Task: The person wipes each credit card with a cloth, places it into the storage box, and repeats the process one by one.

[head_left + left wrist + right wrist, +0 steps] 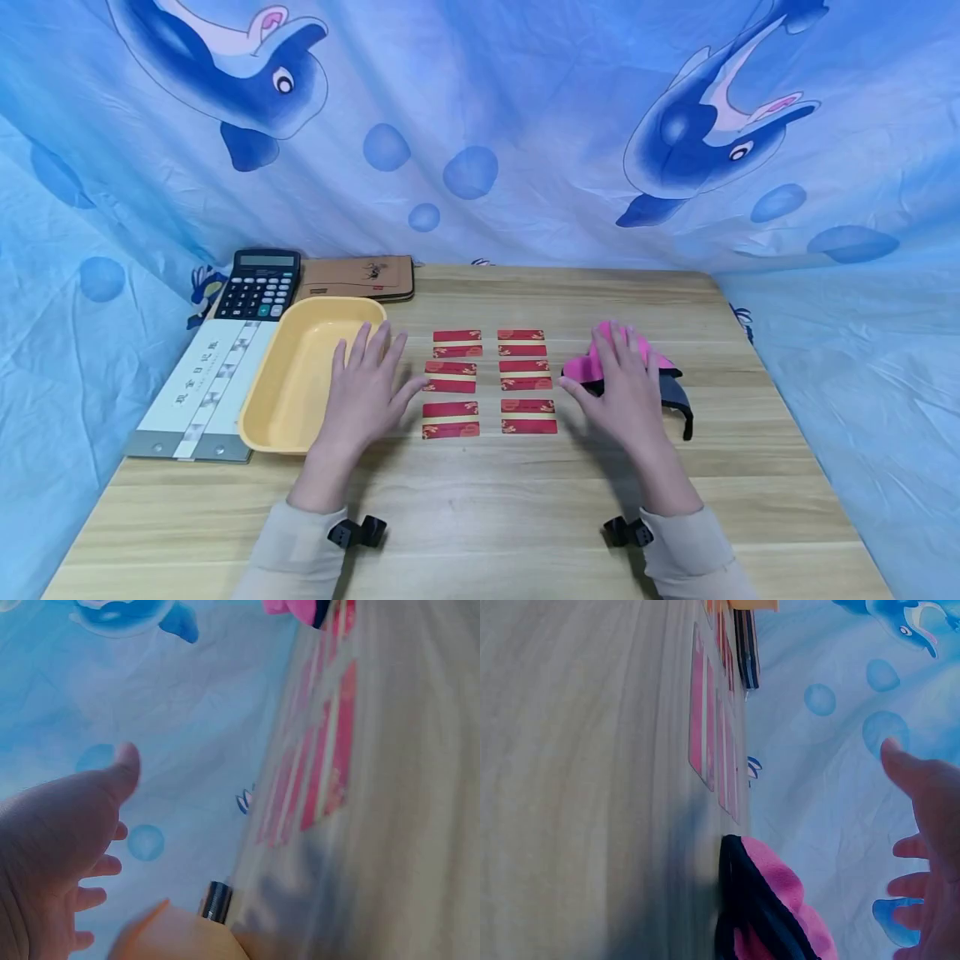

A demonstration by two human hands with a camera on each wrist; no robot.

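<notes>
Holds the left hand [363, 400] raised above the desk [487, 517], between the yellow tray [300, 367] and the nearest cards, with fingers straight and spread. Holds the right hand [626, 396] raised likewise, fingers spread, over the pink cloth [579, 367] and apart from it. Has six red cards [527, 366] laid flat on the desk between both hands, in two columns of three, all crossed by a pale band. Has a white file [195, 375] left of the tray, with a calculator [260, 285] at the far end and a brown case [337, 279] behind. Faces a blue curtain [555, 125] printed with dolphins.
</notes>
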